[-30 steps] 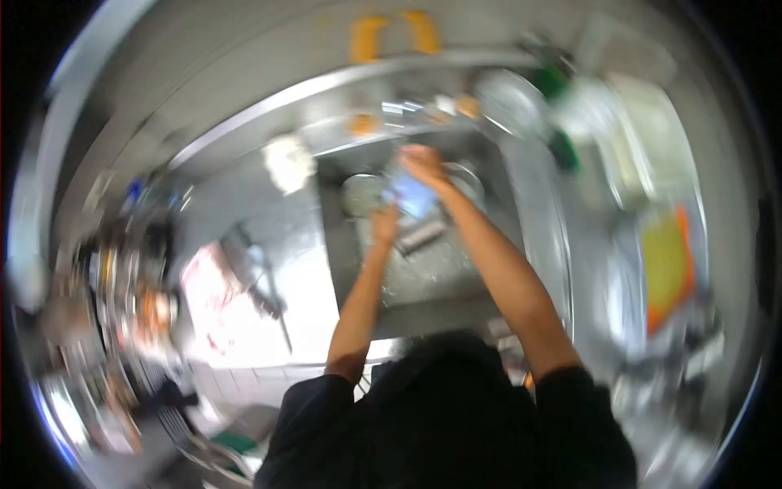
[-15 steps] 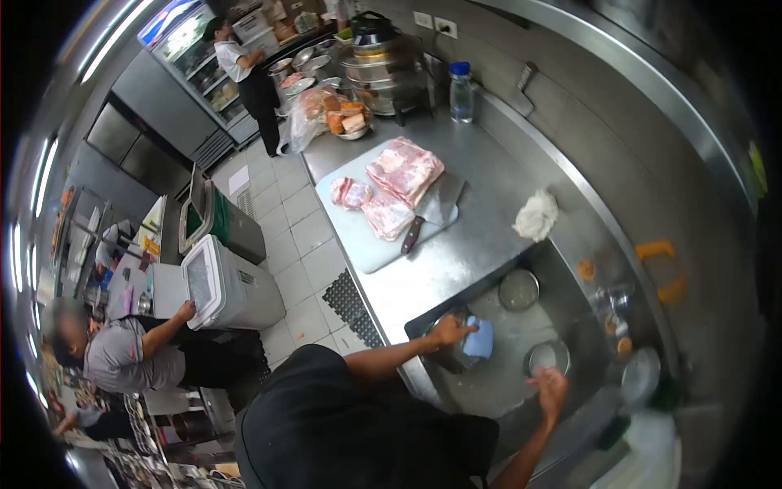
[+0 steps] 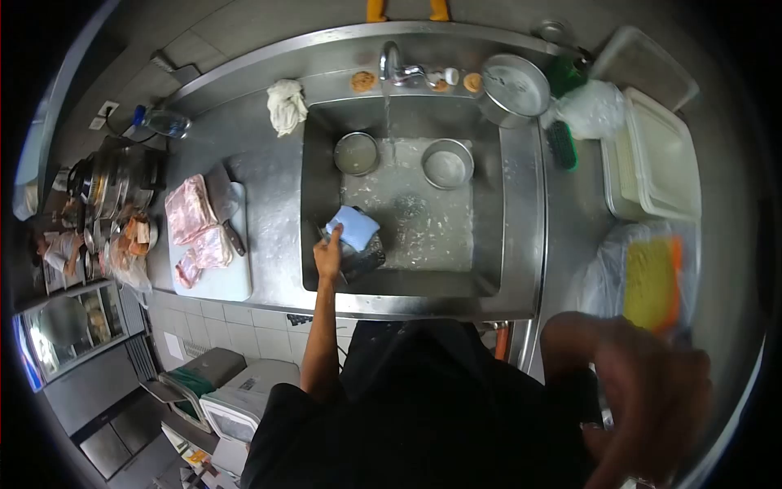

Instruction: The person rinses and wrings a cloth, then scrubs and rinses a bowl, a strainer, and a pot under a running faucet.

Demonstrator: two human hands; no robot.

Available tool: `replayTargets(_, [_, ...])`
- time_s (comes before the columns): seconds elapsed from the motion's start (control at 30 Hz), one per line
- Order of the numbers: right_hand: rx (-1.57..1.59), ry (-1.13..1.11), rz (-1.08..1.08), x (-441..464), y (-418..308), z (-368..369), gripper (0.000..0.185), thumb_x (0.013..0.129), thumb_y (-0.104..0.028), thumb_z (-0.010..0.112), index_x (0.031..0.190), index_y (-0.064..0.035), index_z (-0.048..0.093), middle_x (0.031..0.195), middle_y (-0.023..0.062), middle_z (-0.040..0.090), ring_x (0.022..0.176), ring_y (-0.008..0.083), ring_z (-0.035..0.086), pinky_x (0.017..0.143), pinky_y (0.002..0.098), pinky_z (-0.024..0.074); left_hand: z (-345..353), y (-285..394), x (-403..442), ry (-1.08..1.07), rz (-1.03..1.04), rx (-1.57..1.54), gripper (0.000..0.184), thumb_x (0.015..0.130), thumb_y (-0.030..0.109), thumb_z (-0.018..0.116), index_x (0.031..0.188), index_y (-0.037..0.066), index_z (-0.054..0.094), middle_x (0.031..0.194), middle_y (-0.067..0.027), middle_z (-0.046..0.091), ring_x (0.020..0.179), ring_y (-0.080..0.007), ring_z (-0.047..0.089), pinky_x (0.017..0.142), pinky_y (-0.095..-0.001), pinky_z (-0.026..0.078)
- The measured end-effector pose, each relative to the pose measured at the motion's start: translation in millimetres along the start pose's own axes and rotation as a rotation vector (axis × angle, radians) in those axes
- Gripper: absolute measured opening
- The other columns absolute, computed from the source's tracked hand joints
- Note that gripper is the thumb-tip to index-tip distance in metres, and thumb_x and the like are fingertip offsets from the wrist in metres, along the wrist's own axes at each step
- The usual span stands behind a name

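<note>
My left hand is closed on a light blue sponge at the left side of the sink. Just beneath the sponge is a dark, partly see-through container, largely hidden. Close to the camera at the lower right, my right hand is raised, its fingers bent and blurred; whether they hold anything is unclear. Two round metal pans, one on the left and one on the right, sit in the sink's wet basin. Water runs from the faucet.
Left of the sink, raw meat and a knife lie on a white cutting board. A white cloth rests behind. On the right are a metal pot, green brush and plastic containers.
The view has swung right, bringing the sink to the middle. My right hand has left the pan in the sink and come up near the camera. My left hand keeps the sponge.
</note>
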State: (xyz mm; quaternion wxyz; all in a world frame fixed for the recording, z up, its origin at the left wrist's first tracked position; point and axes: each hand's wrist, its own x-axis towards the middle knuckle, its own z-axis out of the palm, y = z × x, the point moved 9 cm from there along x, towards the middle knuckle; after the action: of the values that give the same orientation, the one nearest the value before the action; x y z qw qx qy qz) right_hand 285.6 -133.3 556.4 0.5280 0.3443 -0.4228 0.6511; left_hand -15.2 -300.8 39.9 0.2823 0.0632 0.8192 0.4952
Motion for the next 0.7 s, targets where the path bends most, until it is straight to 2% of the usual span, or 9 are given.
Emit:
replayTargets(0.17, [0.049,0.037,-0.154,-8.0,-23.6,-5.7,0.043,0.077,0.008,0.048,0.041,-0.0112,0.036,0.041,0.0019,0.043,0.032,0.0094,0.045,0.043,0.02,0.0497,1.0,1.5,-3.6,0.053,0.029,-0.067,0.041,0.079,0.038,0.066,0.074,-0.003,0.065,0.067,-0.0004,0.057,0.065,-0.009,0.048,0.064,-0.0257,0.041])
replayTargets(0.23, [0.358,-0.223,-0.008,-17.3,-37.5,-4.8,0.021,0.07,-0.019,0.078,0.07,-0.0022,0.066,0.071,0.0166,0.063,0.064,0.0189,0.063,0.052,0.0299,0.0509,4.3,-0.5,-10.0,-0.018,-0.059,-0.023,0.046,0.08,0.038,0.064,0.091,-0.007,0.065,0.083,-0.0067,0.063,0.079,-0.0129,0.054,0.079,-0.0268,0.042])
replayTargets(0.27, [0.358,-0.219,-0.004,-14.6,-59.9,4.7,0.021,0.07,-0.019,0.078,0.07,-0.0022,0.066,0.071,0.0166,0.063,0.064,0.0189,0.063,0.052,0.0299,0.0509,6.8,-1.9,-10.3,-0.019,-0.064,-0.024,0.046,0.08,0.038,0.064,0.091,-0.007,0.065,0.083,-0.0067,0.063,0.079,-0.0129,0.054,0.079,-0.0268,0.042])
replayTargets(0.3, [-0.017,-0.043,0.448,-15.2,-47.1,12.2,0.018,0.07,-0.002,0.061,0.055,-0.0043,0.052,0.06,0.0112,0.059,0.049,0.0138,0.054,0.046,0.023,0.046,4.6,-0.3,-9.2,0.025,-0.016,0.002,0.04,0.08,0.039,0.064,0.076,-0.001,0.06,0.068,0.0,0.052,0.064,-0.0092,0.044,0.063,-0.0259,0.034])
replayTargets(0.33, [-0.401,0.138,0.888,-33.1,-29.8,-3.9,0.038,0.071,0.016,0.043,0.039,-0.0064,0.039,0.049,0.0058,0.055,0.033,0.0087,0.046,0.039,0.0161,0.0412,1.3,3.2,-10.3,0.071,0.031,0.028,0.04,0.08,0.04,0.063,0.061,0.006,0.054,0.053,0.0068,0.04,0.049,-0.0054,0.034,0.046,-0.025,0.027])
replayTargets(0.37, [-0.395,0.134,0.893,-40.1,-26.2,-9.0,0.038,0.071,0.016,0.043,0.039,-0.0064,0.039,0.049,0.0058,0.055,0.033,0.0087,0.046,0.039,0.0161,0.0412,0.6,1.7,-11.9,0.078,0.025,0.026,0.04,0.08,0.04,0.063,0.061,0.006,0.054,0.053,0.0068,0.04,0.049,-0.0054,0.034,0.046,-0.025,0.027])
replayTargets(0.47, [-0.019,0.04,0.388,-12.9,-17.6,8.9,0.035,0.063,0.022,0.039,0.038,-0.0026,0.042,0.057,0.0106,0.062,0.033,0.0084,0.045,0.035,0.0151,0.0319,-4.1,0.0,-14.0,0.093,-0.032,0.052,0.041,0.08,0.041,0.063,0.059,0.007,0.053,0.053,0.0063,0.04,0.05,-0.0047,0.034,0.046,-0.0252,0.027])
replayTargets(0.53, [-0.727,0.023,0.994,-17.5,20.5,-4.3,0.035,0.059,0.025,0.041,0.039,-0.0033,0.042,0.056,0.0106,0.061,0.032,0.0086,0.044,0.033,0.0161,0.0309,-2.4,-11.0,-11.0,0.055,-0.107,0.058,0.05,0.081,0.04,0.063,0.096,-0.007,0.065,0.089,-0.0093,0.065,0.085,-0.0143,0.055,0.081,-0.0277,0.041])
replayTargets(0.7, [0.021,-0.072,0.222,-6.2,-12.1,-1.8,0.035,0.062,0.023,0.047,0.041,-0.0045,0.042,0.056,0.0092,0.06,0.043,0.0113,0.055,0.041,0.0161,0.0399,4.7,-12.7,-11.5,0.008,-0.136,0.071,0.048,0.079,0.042,0.064,0.085,-0.005,0.066,0.076,-0.0057,0.061,0.075,-0.0128,0.052,0.074,-0.0276,0.042])
